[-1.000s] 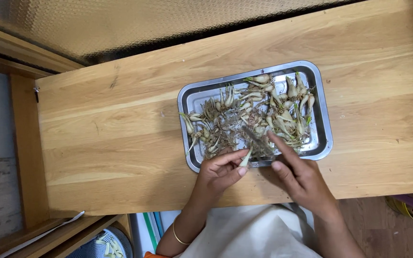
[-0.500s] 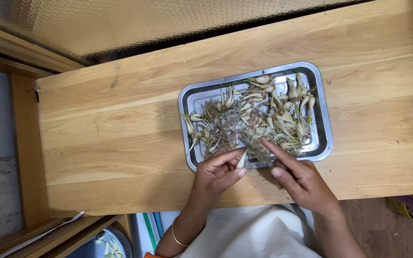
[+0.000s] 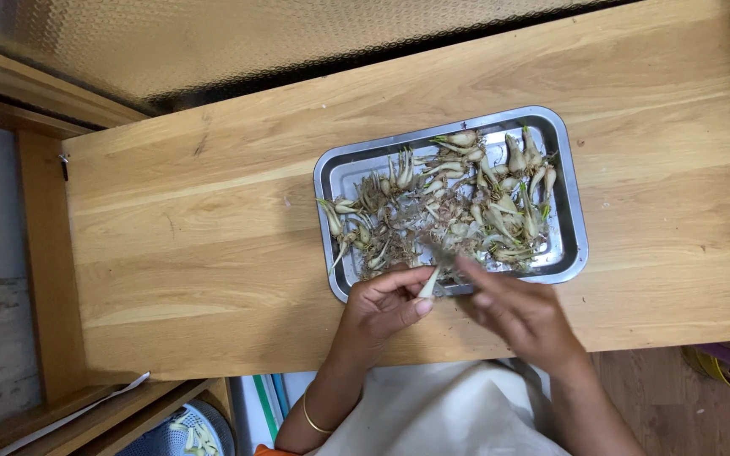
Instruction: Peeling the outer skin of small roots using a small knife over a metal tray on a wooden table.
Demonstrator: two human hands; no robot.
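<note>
Pale bulb [image 3: 428,282] pinched in left hand [image 3: 382,308] near steel tray [image 3: 574,253]; right hand [image 3: 521,308] blurred, grip unclear; probably light, fragile, best gripped mid-body

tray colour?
Shiny silver metal tray, seen in the head view; pale cream bulbs with brownish roots fill it.

No packages, labels, signs, or screens visible

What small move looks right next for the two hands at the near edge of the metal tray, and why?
Probably strip the skin or roots off the small pale bulb. The left hand pinches it over the near rim of the rectangular steel tray, and the right hand has its fingertips right beside it. Unsorted rooted bulbs fill the tray.
</note>
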